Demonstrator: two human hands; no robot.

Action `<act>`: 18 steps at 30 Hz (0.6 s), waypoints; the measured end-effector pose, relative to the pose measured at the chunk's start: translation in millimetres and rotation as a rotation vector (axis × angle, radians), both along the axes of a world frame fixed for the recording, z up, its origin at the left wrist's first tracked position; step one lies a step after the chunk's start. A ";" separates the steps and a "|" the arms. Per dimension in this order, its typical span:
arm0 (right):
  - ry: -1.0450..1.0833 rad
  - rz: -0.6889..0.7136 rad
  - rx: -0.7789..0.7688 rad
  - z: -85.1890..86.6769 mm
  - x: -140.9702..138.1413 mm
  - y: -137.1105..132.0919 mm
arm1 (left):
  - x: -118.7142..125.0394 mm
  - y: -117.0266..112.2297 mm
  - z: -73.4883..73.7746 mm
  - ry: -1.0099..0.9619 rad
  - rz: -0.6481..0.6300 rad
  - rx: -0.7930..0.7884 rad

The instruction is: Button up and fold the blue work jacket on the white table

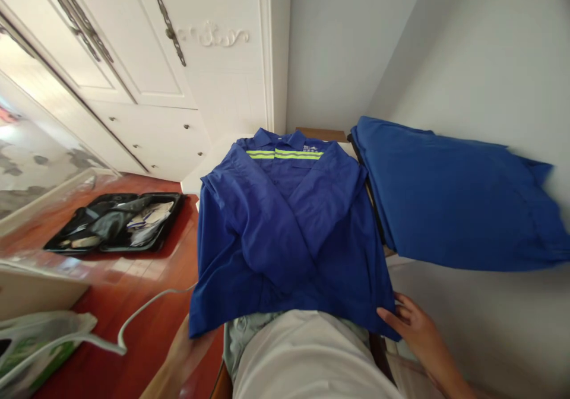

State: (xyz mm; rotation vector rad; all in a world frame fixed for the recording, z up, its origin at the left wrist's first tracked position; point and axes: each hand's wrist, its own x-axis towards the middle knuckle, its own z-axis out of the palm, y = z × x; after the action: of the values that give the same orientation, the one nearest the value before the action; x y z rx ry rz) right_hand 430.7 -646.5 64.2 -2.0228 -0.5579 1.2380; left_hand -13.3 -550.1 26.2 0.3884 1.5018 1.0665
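A blue work jacket (285,227) with a collar and a yellow-green reflective stripe across the chest lies spread out in front of me. Both its sleeves are folded inward and cross over the front. At the lower left corner of the hem is my left hand (189,345), closed on the cloth, its fingers mostly hidden behind the fabric. My right hand (412,323) pinches the lower right corner of the hem between thumb and fingers. The hem reaches my lap, and the surface below the jacket is mostly covered.
To the right, a pile of folded blue cloth (454,197) sits beside the jacket, against the grey wall. An opened black suitcase (171,224) with belongings lies on the red floor at left. A white cable (146,301) runs past my left hand. White cabinets (222,78) stand behind.
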 end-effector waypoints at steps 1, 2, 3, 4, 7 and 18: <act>-0.001 -0.003 0.008 1.8 1.7 -1.1 | -2.0 -0.5 1.7 -0.016 -0.002 -0.012; 0.003 -0.008 0.016 3.4 3.4 -2.2 | -4.0 -1.0 3.4 -0.021 0.002 -0.020; 0.011 -0.014 0.022 4.8 5.0 -3.3 | -5.9 -1.6 5.1 -0.011 0.015 -0.021; 0.025 -0.024 0.027 6.1 6.6 -4.3 | -7.4 -2.1 7.1 0.010 0.040 -0.017; 0.057 -0.053 0.034 8.4 10.0 -7.1 | -8.1 -3.5 14.0 0.073 0.142 -0.006; -0.251 0.021 0.124 -24.9 43.0 -19.6 | -9.9 2.7 25.0 0.043 0.347 0.015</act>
State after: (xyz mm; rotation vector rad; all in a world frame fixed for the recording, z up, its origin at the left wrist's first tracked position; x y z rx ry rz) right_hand 473.7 -666.2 39.4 -2.0837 -0.7569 0.9424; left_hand -23.2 -547.3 51.3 0.1632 1.6377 1.3483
